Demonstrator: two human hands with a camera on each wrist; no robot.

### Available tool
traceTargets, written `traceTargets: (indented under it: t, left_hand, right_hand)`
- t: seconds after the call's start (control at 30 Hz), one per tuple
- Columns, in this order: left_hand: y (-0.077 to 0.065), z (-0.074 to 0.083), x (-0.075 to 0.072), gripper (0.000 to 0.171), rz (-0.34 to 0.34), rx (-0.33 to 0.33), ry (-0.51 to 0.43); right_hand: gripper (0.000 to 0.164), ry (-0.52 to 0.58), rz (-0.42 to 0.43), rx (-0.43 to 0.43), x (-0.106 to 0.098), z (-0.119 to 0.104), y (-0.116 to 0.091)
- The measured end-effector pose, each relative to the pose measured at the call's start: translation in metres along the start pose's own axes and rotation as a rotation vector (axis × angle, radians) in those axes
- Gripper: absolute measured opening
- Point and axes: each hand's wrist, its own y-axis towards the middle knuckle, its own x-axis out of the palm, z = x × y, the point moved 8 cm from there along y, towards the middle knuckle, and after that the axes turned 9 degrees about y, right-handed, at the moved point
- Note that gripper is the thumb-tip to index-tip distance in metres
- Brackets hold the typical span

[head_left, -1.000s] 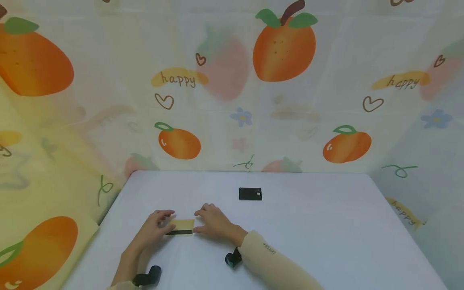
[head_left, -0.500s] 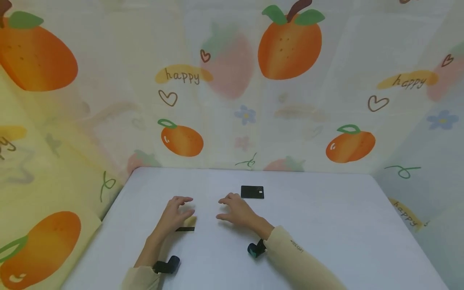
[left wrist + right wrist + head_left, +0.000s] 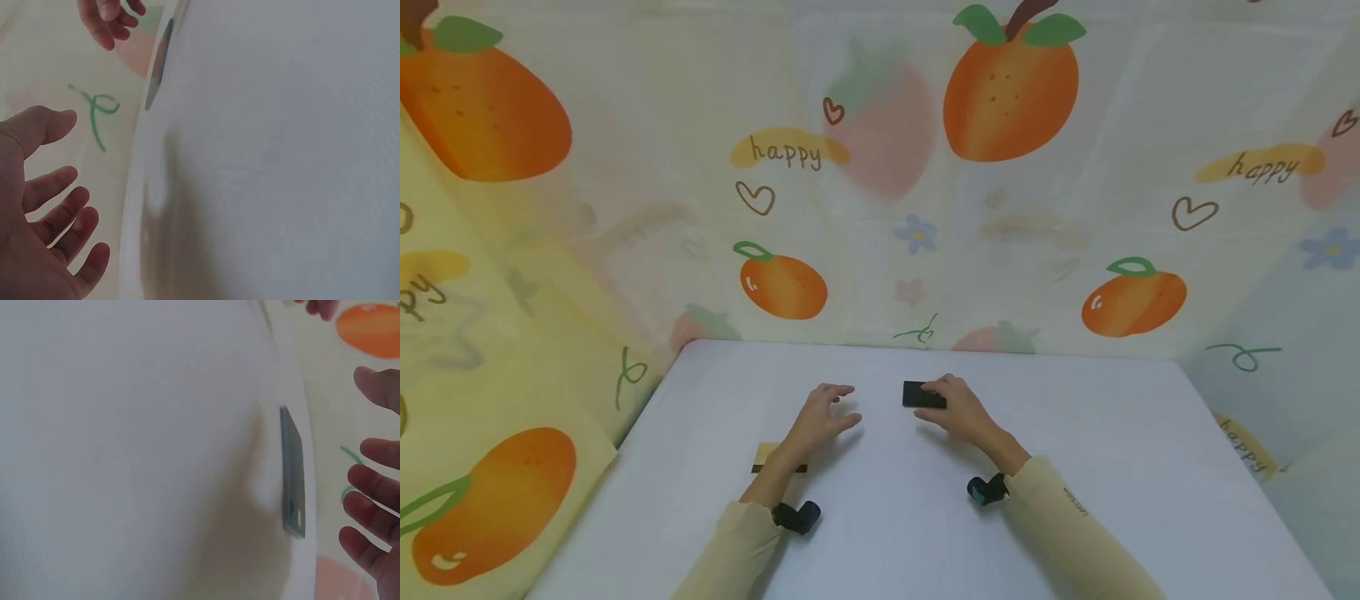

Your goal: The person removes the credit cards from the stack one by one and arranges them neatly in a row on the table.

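Observation:
A black bank card [image 3: 917, 395] with a small light chip lies flat near the table's far edge. My right hand [image 3: 961, 412] hovers over its right end, fingers spread and holding nothing; in the right wrist view the card [image 3: 292, 475] lies on the table apart from the fingers [image 3: 369, 512]. My left hand [image 3: 817, 423] is in the air left of the black card, its fingers [image 3: 75, 231] loosely bent around nothing. Below the left forearm a gold card [image 3: 765, 455] with a dark stripe lies on the table, partly covered by the wrist.
A white table [image 3: 880, 533] stretches beneath both hands. Behind it hangs a fruit-printed cloth [image 3: 865, 250], which continues along the left and right sides. A black wrist camera [image 3: 797, 517] sits on the left wrist, and another camera [image 3: 987, 489] on the right.
Both hands have left the gold card and moved right and farther away. The right hand has reached above the black card. The gold card stays on the table; the view has shifted slightly.

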Motion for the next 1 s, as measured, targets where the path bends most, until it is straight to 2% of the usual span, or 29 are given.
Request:
traceTargets:
  t: [0.2,0.43,0.6,0.73,0.83,1.0]
  left_hand:
    - [0.02,0.011,0.016,0.051,-0.031,-0.008,0.009]
    - [0.04,0.02,0.038,0.054,-0.1,0.02,0.031]
    - [0.047,0.028,0.052,0.056,-0.156,0.068,0.101]
    - [0.052,0.033,0.059,0.057,-0.161,0.107,0.176]
    - [0.056,0.034,0.063,0.057,-0.151,0.101,0.205]
    - [0.061,0.037,0.067,0.057,-0.151,0.077,0.186]
  right_hand:
    - [0.049,-0.033,0.007,0.014,-0.019,0.018,0.002]
    - [0.05,-0.071,-0.011,0.068,-0.023,0.038,0.007]
    - [0.053,-0.073,-0.03,0.087,-0.023,0.046,0.011]
    - [0.054,-0.102,-0.038,0.065,-0.022,0.047,0.013]
    - [0.055,-0.118,-0.048,0.054,-0.021,0.048,0.016]
    - [0.056,-0.143,-0.069,0.074,-0.016,0.051,0.022]
